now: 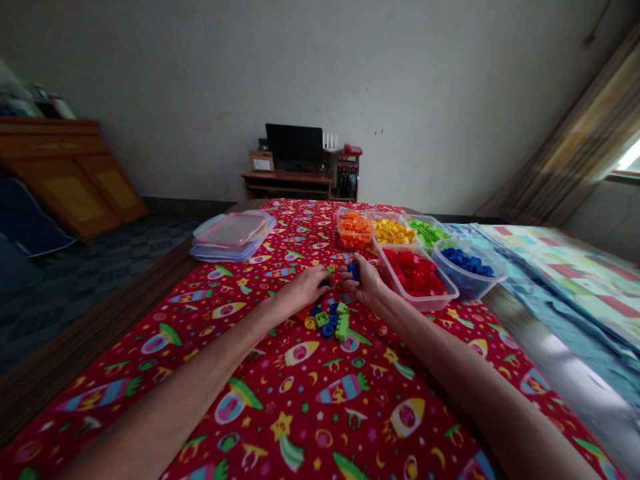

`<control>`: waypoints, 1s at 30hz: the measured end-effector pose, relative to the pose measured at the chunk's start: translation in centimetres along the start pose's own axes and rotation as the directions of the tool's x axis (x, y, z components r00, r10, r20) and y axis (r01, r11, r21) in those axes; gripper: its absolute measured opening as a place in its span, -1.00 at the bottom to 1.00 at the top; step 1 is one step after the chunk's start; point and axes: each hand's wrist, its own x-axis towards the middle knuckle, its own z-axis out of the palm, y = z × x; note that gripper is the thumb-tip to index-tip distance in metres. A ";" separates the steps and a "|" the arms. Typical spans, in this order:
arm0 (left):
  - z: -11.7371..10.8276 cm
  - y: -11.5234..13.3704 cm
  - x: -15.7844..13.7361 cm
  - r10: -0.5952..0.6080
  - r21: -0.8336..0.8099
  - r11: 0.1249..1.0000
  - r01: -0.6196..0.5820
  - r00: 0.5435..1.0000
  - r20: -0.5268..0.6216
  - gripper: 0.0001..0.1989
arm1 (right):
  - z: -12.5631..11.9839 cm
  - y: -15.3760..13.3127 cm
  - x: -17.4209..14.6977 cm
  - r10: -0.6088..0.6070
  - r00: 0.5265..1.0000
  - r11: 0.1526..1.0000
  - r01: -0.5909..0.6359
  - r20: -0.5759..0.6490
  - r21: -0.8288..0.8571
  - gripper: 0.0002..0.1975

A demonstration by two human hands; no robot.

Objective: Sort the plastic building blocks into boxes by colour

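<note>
My right hand (367,279) is turned palm up, its fingers curled around blue building blocks (353,271). Facing it, my left hand (311,283) is closed, with a small dark piece (325,283) showing at the fingertips. A little light-green block (331,269) shows just beyond those fingertips; whether the hand touches it I cannot tell. Nearer to me on the red patterned cloth (300,413) lies a small pile: a long green block (343,325), a square green block (321,319), a yellow ring-shaped piece (310,323) and several blue round pieces (327,331).
On the right stand clear tubs of blocks: orange (355,241), yellow (393,231), green (426,232), red (417,273) and blue (469,263). Stacked clear lids (233,233) lie at the left. A bed (570,280) adjoins the table's right side.
</note>
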 end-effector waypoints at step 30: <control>-2.7 -1.2 0.1 -0.056 -0.082 0.996 0.038 0.973 -0.226 -0.68 | 0.1 -3.7 -1.7 -0.301 0.925 0.779 0.378 0.231 -0.501 -0.71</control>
